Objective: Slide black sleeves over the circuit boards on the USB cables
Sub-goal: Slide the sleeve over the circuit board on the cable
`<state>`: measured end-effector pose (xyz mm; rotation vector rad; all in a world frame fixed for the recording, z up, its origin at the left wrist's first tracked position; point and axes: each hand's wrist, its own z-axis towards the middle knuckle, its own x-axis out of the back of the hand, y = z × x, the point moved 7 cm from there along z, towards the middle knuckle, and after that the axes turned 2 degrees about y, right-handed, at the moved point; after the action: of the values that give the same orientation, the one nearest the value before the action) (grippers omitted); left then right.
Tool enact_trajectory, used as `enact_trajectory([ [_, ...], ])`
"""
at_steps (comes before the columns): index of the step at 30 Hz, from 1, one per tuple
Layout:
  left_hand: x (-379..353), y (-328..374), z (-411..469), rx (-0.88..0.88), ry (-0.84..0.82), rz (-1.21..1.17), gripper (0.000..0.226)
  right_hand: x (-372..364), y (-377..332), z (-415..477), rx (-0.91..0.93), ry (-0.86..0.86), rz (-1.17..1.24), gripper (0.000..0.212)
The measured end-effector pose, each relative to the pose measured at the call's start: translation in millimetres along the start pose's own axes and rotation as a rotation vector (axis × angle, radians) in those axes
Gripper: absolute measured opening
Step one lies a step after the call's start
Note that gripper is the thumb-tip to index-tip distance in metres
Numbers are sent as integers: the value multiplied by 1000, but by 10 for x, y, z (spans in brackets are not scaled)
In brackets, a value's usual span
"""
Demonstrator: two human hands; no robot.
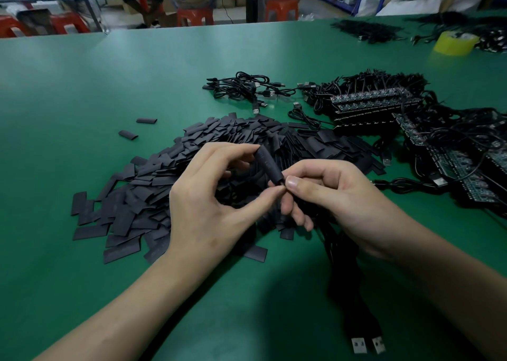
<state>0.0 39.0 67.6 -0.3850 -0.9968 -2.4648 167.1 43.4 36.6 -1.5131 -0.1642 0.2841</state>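
Note:
A black sleeve (267, 166) is held above a large heap of flat black sleeves (153, 193) on the green table (82, 86). My left hand (214, 196) pinches the sleeve between thumb and forefinger at both its ends. My right hand (337, 199) pinches the sleeve's lower end, where black USB cables (345, 267) come out of my palm. Their two metal plugs (367, 344) lie near the front edge. The board inside the sleeve is hidden.
Rows of circuit boards with cables (375, 103) are stacked at the right. Loose USB cables (247, 89) lie behind the heap. Two stray sleeves (137, 127) lie to the left. A yellow tape roll (455, 44) and more cable bundles sit at the far right.

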Motion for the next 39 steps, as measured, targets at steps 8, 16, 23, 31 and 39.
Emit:
enact_trajectory([
  [8, 13, -13, -15, -55, 51, 20, 43, 1, -15, 0, 54, 29, -79, 15],
  [16, -105, -65, 1, 31, -143, -16, 47, 97, -71, -12, 120, 56, -347, 8],
  [23, -131, -120, -13, 18, -215, 127, 45, 26, -395, -137, 595, 109, -1139, 15],
  [31, -147, -103, -17, 9, -216, 228, 46, -30, -353, -144, 578, 136, -1194, 8],
  [39, -61, -32, -18, -75, -81, 149, 46, 60, 12, -2, -6, 52, -305, 14],
])
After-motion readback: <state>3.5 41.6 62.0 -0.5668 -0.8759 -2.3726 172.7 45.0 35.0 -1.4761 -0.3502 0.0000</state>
